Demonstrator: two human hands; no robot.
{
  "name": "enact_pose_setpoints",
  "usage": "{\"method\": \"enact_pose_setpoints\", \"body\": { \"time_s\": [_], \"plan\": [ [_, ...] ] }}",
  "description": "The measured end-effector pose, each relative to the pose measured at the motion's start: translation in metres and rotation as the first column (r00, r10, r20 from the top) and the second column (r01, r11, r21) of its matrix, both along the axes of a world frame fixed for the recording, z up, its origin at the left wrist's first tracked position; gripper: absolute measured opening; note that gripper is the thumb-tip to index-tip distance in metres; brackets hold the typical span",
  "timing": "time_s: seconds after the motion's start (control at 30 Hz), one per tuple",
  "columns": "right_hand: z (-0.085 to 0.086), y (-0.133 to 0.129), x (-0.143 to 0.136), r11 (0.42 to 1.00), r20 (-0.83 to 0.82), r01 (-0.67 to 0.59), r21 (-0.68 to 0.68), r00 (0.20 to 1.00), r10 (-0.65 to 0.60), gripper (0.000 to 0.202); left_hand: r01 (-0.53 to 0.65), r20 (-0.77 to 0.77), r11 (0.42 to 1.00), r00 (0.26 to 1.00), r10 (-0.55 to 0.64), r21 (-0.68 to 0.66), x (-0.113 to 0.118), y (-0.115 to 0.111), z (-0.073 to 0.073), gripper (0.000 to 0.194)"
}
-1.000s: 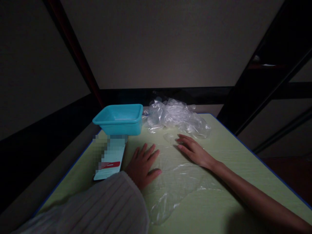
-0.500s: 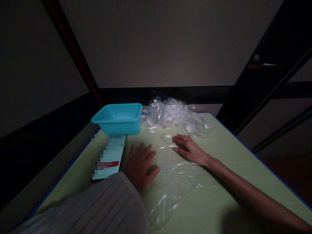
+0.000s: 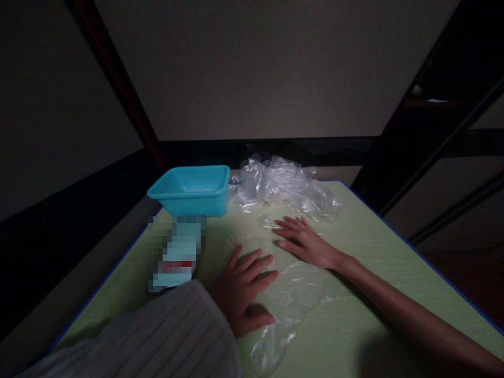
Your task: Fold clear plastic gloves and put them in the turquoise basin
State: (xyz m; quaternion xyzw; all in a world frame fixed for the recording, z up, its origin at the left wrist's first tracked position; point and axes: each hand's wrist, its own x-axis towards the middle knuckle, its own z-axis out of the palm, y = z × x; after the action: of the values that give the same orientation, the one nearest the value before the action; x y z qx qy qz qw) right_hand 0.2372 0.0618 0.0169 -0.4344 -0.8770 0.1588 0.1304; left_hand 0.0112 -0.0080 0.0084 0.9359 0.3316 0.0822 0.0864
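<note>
The left hand (image 3: 244, 293), grasping nothing, has shifted rightward over the clear film (image 3: 301, 281) on the bench (image 3: 378, 252), seemingly smoothing it. The right hand (image 3: 307, 244) lies unclenched near the film's far end.

The left hand (image 3: 242, 294) is held near, palm down, fingers (image 3: 263, 283) spread. The right hand (image 3: 305, 244) is held farther away, its bare arm (image 3: 394, 304) stretched out.

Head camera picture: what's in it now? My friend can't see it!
A left hand and a right hand spread over thin clear plastic film on a pale green table. Behind them are a turquoise tub and a heap of crumpled clear plastic; a pixelated phone-like thing lies before the tub.
</note>
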Motion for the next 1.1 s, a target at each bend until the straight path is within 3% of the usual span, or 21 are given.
{"method": "enact_pose_setpoints", "body": {
  "time_s": [0.3, 0.53, 0.63, 0.77, 0.93, 1.1],
  "plan": [
    [0.009, -0.006, -0.002, 0.997, -0.039, -0.058, 0.052, 0.997, 0.06, 0.042, 0.002, 0.029, 1.0, 1.0, -0.002, 0.005, 0.001, -0.002, 0.001, 0.063],
    [0.026, -0.016, 0.006, 0.967, 0.045, -0.208, 0.148, 0.978, 0.204, 0.03, -0.018, 0.035, 1.0, 0.999, 0.017, 0.006, 0.002, -0.003, 0.0, 0.062],
    [0.031, -0.019, 0.009, 0.949, 0.009, -0.263, 0.173, 0.964, 0.265, 0.025, -0.016, 0.038, 1.0, 0.999, 0.016, 0.003, 0.001, -0.003, 0.001, 0.061],
    [0.033, -0.02, 0.009, 0.944, -0.09, -0.301, 0.135, 0.945, 0.314, 0.023, -0.012, 0.04, 1.0, 0.999, 0.012, -0.005, 0.001, -0.003, 0.001, 0.059],
    [0.031, -0.021, 0.009, 0.952, -0.096, -0.281, 0.121, 0.951, 0.293, 0.024, -0.008, 0.056, 1.0, 0.998, 0.008, -0.007, 0.0, -0.002, 0.0, 0.058],
    [0.029, -0.021, 0.014, 0.976, -0.252, -0.213, -0.042, 0.948, 0.196, 0.025, -0.016, 0.079, 1.0, 0.997, 0.016, -0.001, 0.002, -0.003, 0.003, 0.056]
  ]
}}
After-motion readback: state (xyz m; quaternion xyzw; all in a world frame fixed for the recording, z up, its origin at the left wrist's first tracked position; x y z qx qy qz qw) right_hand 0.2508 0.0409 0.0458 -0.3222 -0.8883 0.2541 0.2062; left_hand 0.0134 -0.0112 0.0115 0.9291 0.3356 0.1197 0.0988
